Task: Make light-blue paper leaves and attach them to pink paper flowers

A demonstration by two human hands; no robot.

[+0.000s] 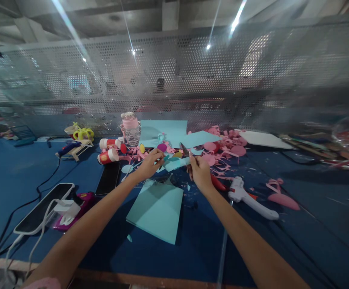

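At a blue surface [17, 172] strewn with craft scraps, a person cuts a small teal strip [176, 163] with scissors [185, 151], both arms stretched out over the work. To the left lie a phone [43, 208] on a cable and two red-and-white tubes [108, 155]; a pink-lidded jar [130, 129] stands behind them. The left hand [150, 162] pinches the strip's near end between thumb and fingertips, its grip pressed together on the paper and held just above the surface. A larger teal sheet [158, 210] lies flat below the hands. The right hand [200, 171] is curled around the scissors' red handles, blades up and parted only a little at the strip's right edge; how far the fingers sit in the loops cannot be told. Clean cutting here would seem to call for keeping the paper taut and feeding it into the blades rather than chasing it. Right of the hands lie a white glue gun [249, 196] and pink offcuts [228, 146].
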